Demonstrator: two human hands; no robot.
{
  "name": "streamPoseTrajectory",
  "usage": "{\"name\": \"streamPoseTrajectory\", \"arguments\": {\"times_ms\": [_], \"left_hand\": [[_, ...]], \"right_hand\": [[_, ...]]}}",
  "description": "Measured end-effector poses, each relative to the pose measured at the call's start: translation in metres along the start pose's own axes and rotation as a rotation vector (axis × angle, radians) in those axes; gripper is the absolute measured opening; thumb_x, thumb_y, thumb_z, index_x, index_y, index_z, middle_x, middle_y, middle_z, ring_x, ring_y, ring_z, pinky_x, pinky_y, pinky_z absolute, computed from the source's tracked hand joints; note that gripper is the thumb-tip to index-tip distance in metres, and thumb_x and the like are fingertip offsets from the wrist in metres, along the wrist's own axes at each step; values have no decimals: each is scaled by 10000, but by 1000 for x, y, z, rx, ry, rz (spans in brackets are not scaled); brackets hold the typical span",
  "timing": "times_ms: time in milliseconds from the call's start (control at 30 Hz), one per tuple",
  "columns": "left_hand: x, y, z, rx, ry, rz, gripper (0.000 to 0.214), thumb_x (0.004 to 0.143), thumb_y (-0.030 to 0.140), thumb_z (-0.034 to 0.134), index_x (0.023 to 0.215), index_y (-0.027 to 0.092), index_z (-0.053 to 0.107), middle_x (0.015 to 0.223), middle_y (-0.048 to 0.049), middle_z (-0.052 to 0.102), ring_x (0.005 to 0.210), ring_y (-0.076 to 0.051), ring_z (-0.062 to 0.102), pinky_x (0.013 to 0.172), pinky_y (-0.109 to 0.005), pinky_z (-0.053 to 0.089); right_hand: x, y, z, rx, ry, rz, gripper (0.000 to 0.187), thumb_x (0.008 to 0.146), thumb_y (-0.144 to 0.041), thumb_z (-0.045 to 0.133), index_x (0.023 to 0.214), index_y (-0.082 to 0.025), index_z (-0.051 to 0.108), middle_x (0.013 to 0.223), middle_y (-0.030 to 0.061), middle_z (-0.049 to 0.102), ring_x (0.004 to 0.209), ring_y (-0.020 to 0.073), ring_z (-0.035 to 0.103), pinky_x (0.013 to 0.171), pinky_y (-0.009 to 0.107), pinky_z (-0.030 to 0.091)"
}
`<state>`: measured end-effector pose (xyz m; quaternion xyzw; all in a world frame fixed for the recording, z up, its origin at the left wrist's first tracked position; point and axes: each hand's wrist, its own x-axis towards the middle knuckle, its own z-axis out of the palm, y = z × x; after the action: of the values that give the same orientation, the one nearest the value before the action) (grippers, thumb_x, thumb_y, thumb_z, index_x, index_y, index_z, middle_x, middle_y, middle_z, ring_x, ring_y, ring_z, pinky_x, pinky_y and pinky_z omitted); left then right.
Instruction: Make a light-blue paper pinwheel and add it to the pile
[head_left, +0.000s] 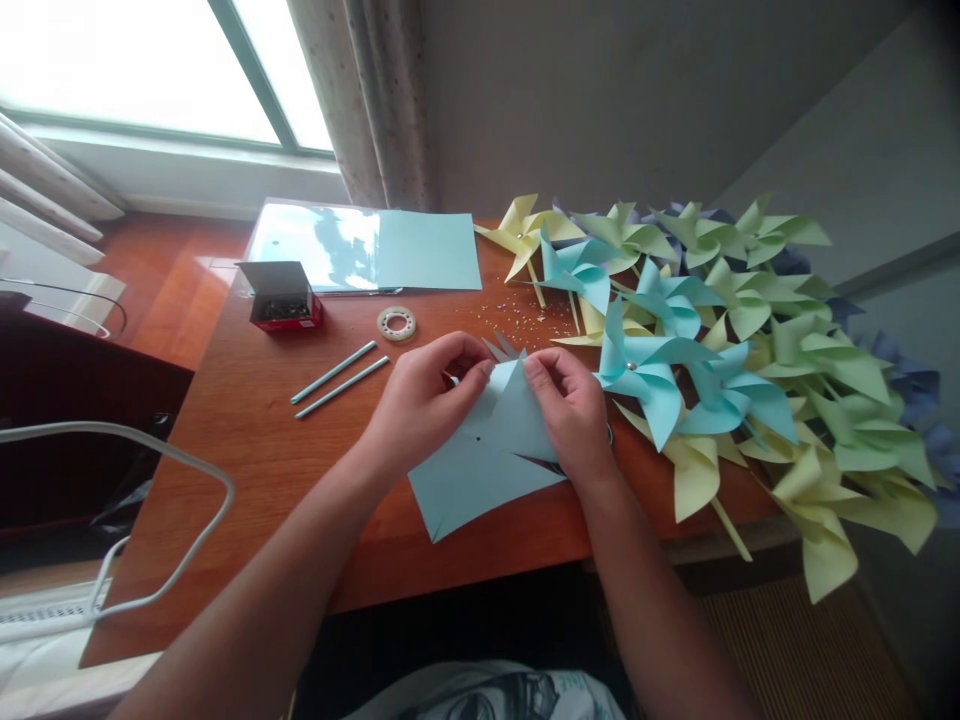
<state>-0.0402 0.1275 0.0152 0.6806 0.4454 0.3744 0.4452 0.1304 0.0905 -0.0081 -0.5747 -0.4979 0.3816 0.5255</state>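
A light-blue square of paper, slit from its corners and marked by a small dark dot near its middle, lies at the table's front. My left hand pinches its far edge between thumb and fingers. Opposite it, my right hand is closed on the paper beside a raised pointed corner. Thin greyish points stick up between both hands; I cannot make out what they belong to. Part of a dark loop shows beside the right wrist, mostly hidden.
Many paper pinwheels in blue, yellow, green and purple crowd the right side. Two blue sticks, a tape roll and an open small box lie left. Blue sheets lie behind, near scattered tiny bits.
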Motion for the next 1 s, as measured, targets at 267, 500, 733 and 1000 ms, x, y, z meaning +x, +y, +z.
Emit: {"name": "streamPoseTrajectory", "arguments": {"times_ms": [267, 500, 733, 1000], "left_hand": [[5, -3, -20, 108, 386, -15, 136, 895, 316, 631, 823, 209, 674, 786, -10, 670, 691, -145, 559, 636, -276, 425], [9, -4, -14, -175, 266, -255, 223, 820, 375, 716, 870, 169, 648, 790, -48, 708, 601, -128, 564, 523, -240, 385], [9, -6, -10, -397, 290, -336, 373, 738, 302, 796, 1058, 184, 647, 650, 40, 550, 577, -116, 544, 493, -221, 343], [10, -12, -15, -375, 449, -262, 362, 742, 295, 794, 1037, 182, 617, 761, 14, 631, 635, -116, 570, 538, -220, 391]], "right_hand": [[4, 6, -4, 224, 137, 32, 252, 911, -474, 625, 874, -229, 579, 752, -37, 498, 666, 125, 464, 626, 237, 417], [5, 10, -3, 247, 216, -29, 256, 911, -487, 630, 886, -239, 572, 776, -36, 498, 700, 126, 480, 670, 236, 426], [2, 9, 1, 281, 140, 0, 236, 907, -467, 642, 899, -239, 583, 739, -48, 504, 636, 112, 468, 602, 226, 404], [2, 5, -3, 192, 27, 28, 237, 926, -429, 617, 815, -220, 597, 654, -43, 551, 596, 124, 519, 575, 242, 434]]}}
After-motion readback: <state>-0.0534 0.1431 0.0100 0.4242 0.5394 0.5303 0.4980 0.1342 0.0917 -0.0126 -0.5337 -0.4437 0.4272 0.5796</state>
